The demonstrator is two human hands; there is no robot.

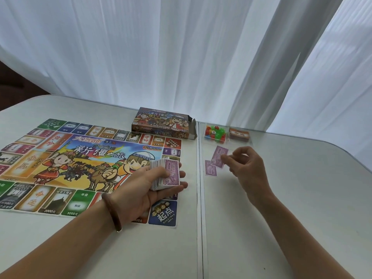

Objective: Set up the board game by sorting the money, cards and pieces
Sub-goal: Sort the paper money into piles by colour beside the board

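Two grips share the sorting: the left grip (141, 190) curls around the money stack (173, 176) above the board (80, 156) like a dispenser, while the right grip (245, 168) pinches one purple note (218, 156) over another note (210, 169) lying on the surface (291, 198), apparently building a same-value pile.

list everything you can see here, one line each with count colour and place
table: one, pale grey
curtain: white, behind the table
game board: one, multicoloured, flat on the table's left half
game box: one, multicoloured, beyond the board
playing pieces: small heap, mixed bright colours, right of the box
card deck: one, orange-brown, right of the pieces
loose note: one, purple, on the table's right half
held note: one, purple, just above the loose note
money stack: one, purple 5000 on top, over the board's right side
bracelet: one, brown, left wrist
left hand: holds the money stack
right hand: pinches the held note
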